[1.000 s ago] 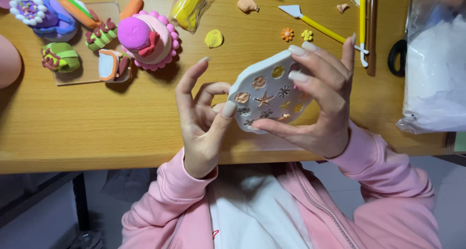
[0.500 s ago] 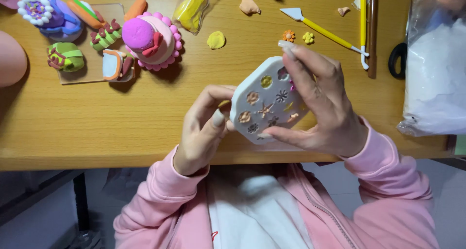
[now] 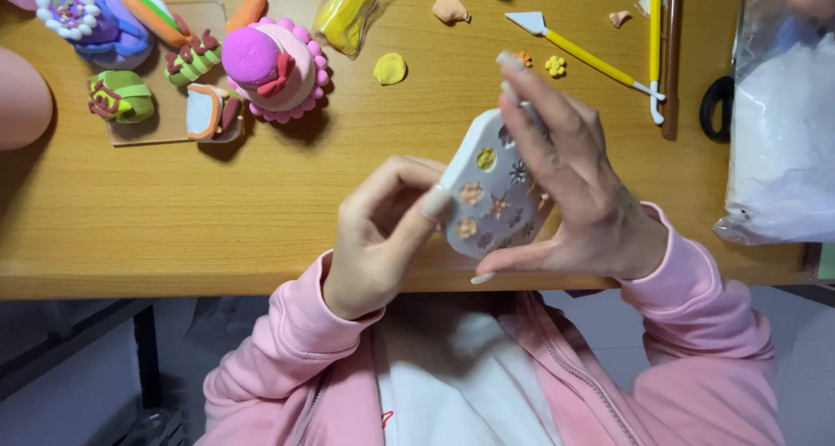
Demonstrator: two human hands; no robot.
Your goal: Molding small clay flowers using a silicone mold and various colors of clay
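Pale grey silicone mould with small flower and star cavities, held above the wooden table edge. Right hand grips it, fingers together over its far side, thumb underneath. Left hand fingertips press its near edge. Clay cake lies well apart.

so the mold sits above the near edge of the desk, right hand around its right side, left hand touching its left edge. clay cake is back left, more clay figures left of that. bagged clay behind, sculpting tool back right, plastic bag far right.
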